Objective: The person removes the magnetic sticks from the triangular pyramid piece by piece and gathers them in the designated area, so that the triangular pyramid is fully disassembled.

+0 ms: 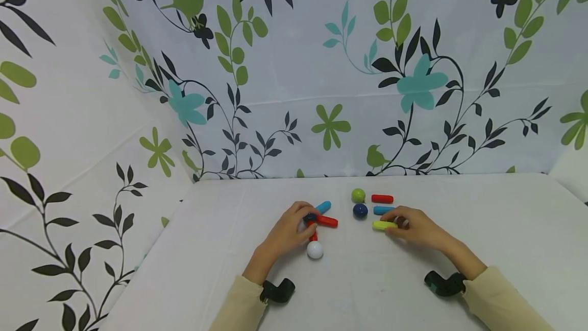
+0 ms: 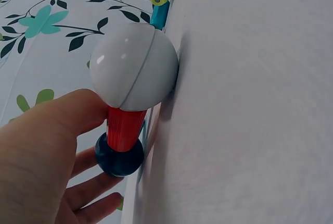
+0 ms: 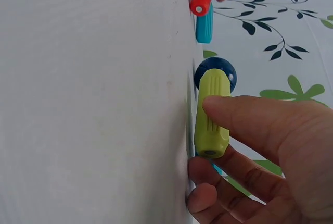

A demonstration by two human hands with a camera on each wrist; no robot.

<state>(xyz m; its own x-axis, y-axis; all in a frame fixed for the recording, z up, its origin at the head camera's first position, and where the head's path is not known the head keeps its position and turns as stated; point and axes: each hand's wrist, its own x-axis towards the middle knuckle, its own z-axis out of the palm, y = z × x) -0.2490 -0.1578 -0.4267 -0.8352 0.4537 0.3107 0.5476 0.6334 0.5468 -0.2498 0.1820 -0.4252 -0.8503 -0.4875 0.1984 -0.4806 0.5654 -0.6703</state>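
My left hand (image 1: 288,230) holds a joined piece at its dark blue ball (image 2: 119,156), thumb at one side and fingers at the other. From that ball run a red stick (image 1: 328,221) pointing right, a light blue stick (image 1: 323,207) pointing away, and another red stick (image 2: 125,129) ending in a white ball (image 1: 315,250) towards me. My right hand (image 1: 415,226) pinches a yellow-green stick (image 3: 212,112) between thumb and fingers, low over the table. Just beyond it lies a loose blue stick (image 1: 382,210), partly covered by the fingers in the head view.
Between the hands, towards the back, sit a green ball (image 1: 358,195) and a loose dark blue ball (image 1: 360,211). A loose red stick (image 1: 382,198) lies right of them. The white table (image 1: 349,290) ends at a patterned cloth backdrop (image 1: 298,132).
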